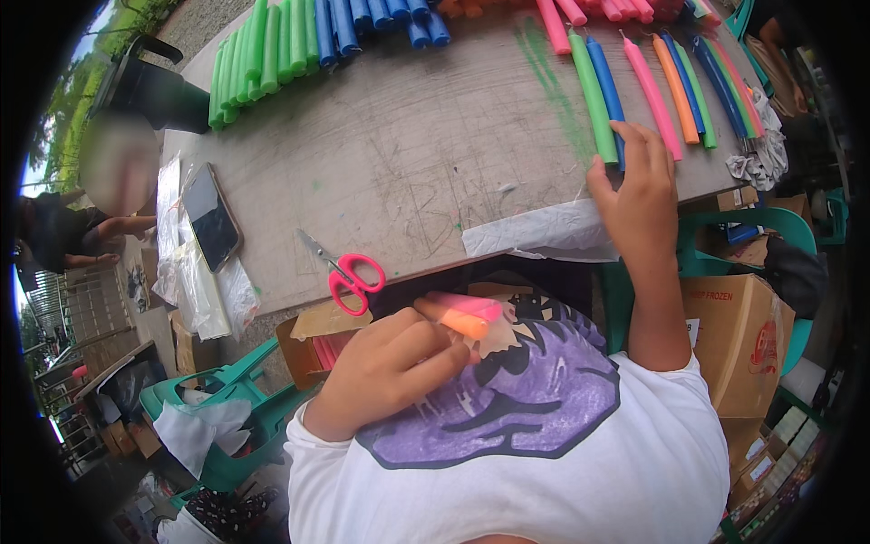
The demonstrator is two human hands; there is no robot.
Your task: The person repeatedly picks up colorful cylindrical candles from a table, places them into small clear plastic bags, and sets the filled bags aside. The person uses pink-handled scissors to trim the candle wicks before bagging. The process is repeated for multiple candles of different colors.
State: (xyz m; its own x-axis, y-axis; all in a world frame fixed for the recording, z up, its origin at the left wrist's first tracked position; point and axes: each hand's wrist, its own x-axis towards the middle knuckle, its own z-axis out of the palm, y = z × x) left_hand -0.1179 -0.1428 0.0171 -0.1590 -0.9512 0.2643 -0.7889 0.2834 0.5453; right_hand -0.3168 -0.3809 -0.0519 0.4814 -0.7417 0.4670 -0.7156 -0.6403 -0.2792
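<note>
My left hand (pixel 401 367), close to my shirt, holds an orange candle (pixel 462 321) and a pink candle (pixel 476 306) side by side. Clear plastic seems to cover both. Over the table, my right hand (pixel 635 173) grips the near ends of a green candle (pixel 593 98) and a blue candle (pixel 607 85). Its thumb lies by the green one and its fingertips rest on the blue. A pink candle (pixel 651 95) lies just right of them, partly behind my fingers. Scissors with pink handles (pixel 350 275) lie at the table's near edge, blades apart.
Green candles (pixel 272 54) and blue candles (pixel 374 17) are heaped at the table's far side. Sorted candles (pixel 686 92) lie at right. A phone (pixel 209 217) rests on plastic sleeves (pixel 187 272) at left. White plastic (pixel 544 228) hangs over the near edge. A cardboard box (pixel 734 340) stands right.
</note>
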